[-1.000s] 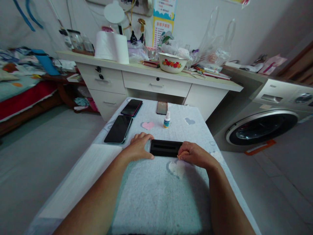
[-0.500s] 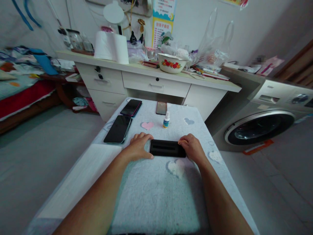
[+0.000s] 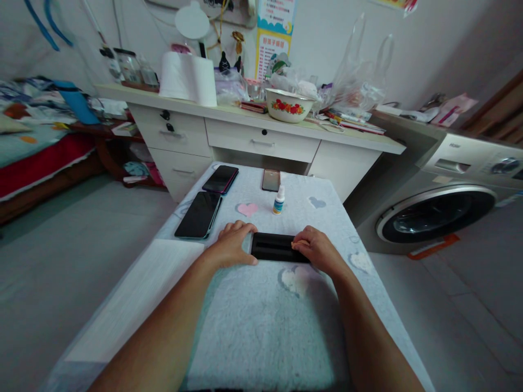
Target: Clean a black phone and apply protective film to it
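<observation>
A black phone [image 3: 272,247] lies sideways on the cloth-covered table, screen up. My left hand [image 3: 235,245] grips its left end, thumb at the near corner and fingers at the far one. Pressed on the right part of the screen is my right hand [image 3: 316,247], its fingers closed on a small orange cloth [image 3: 300,244], mostly hidden under them. Just beyond the phone stands a small white spray bottle [image 3: 279,200] with a blue and yellow label.
Two dark phones [image 3: 199,214] [image 3: 221,179] lie at the table's left side, and a smaller phone [image 3: 271,179] at the far edge. A white sheet [image 3: 139,294] covers the left front. Behind is a desk [image 3: 261,133]; a washing machine [image 3: 437,190] stands at right.
My right hand has slid left with the orange cloth, from the phone's right end further in over the screen. My left hand keeps its hold.
</observation>
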The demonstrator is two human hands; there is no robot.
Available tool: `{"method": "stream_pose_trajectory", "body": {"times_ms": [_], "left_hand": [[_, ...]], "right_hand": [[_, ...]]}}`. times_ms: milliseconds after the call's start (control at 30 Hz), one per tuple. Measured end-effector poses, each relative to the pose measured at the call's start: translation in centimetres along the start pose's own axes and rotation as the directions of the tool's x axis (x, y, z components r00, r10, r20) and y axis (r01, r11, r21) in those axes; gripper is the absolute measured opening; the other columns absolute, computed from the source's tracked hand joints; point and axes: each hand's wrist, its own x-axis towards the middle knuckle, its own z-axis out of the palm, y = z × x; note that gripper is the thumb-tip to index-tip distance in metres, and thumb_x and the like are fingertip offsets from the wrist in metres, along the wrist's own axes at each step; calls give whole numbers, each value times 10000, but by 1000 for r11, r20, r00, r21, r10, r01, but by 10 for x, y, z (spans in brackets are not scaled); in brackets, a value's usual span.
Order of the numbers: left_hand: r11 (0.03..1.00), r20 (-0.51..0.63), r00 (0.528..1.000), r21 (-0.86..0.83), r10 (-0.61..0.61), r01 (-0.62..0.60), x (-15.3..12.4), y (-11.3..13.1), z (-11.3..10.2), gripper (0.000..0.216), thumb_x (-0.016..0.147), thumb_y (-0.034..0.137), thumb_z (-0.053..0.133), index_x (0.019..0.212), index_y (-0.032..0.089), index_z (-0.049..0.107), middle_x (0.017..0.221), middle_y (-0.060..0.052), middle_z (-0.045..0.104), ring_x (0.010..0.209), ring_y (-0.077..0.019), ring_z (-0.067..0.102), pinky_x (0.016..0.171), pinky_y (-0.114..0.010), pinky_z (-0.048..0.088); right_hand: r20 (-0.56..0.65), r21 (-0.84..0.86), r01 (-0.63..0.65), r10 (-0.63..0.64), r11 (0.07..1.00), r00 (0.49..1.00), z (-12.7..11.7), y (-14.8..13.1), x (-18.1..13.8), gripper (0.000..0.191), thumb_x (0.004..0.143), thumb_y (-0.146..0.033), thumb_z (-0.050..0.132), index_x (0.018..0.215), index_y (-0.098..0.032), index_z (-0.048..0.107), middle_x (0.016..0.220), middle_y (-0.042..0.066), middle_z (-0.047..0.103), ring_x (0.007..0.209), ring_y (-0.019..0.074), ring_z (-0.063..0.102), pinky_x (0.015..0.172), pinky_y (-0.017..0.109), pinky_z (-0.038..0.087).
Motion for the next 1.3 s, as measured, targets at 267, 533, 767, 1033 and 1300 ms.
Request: {"method": "stream_pose_trajectory", "body": {"times_ms": [267, 533, 767, 1033, 1300], "left_hand": [[1000, 6, 1000, 7, -5, 5, 1, -1, 1, 707, 506, 458, 720, 1150, 302, 473, 1144, -27, 472, 1096, -291, 413, 903, -375, 372], [1000, -3, 1000, 7, 5, -5, 1, -1, 2, 708, 506, 441, 731, 1151, 307, 471, 1148, -23, 472, 1099, -282, 411, 906, -363, 368], [1000, -1, 1000, 8, 5, -5, 0, -1, 1, 699, 509, 443, 730, 1144, 296, 479, 1135, -25, 476, 1092, -281, 413, 908, -364, 362], [1000, -7, 1000, -1, 4, -4, 1, -1, 1, 701, 501, 441, 735, 1138, 298, 478, 1124, -23, 479, 1083, -277, 421, 905, -367, 367], [1000, -4, 1000, 6, 0, 0, 0, 0, 1, 703, 506, 451, 724, 1149, 312, 475, 1133, -27, 481, 1099, -288, 411, 902, -371, 367]], "right_hand": [[216, 132, -14, -15, 991, 976, -14, -8, -12, 87, 748, -183, 597, 754, -184, 684, 785, 17, 611, 733, 131, 565, 687, 231, 407], [82, 60, -18, 13, 998, 997, -7, 0, -9, 95, 769, -224, 598, 764, -192, 687, 786, 19, 590, 729, 133, 546, 678, 239, 391], [-134, -73, -97, 87, 993, 987, 3, 7, 2, 146, 813, -227, 554, 806, -182, 692, 780, 37, 562, 782, 155, 524, 716, 255, 374], [-218, -118, -97, 70, 988, 974, 14, 9, 12, 143, 822, -204, 551, 801, -178, 690, 800, 45, 557, 783, 155, 519, 737, 260, 382], [-72, -27, 36, -38, 999, 997, 8, 3, 4, 112, 811, -204, 581, 791, -194, 691, 783, 35, 568, 762, 147, 528, 705, 261, 394]]}}
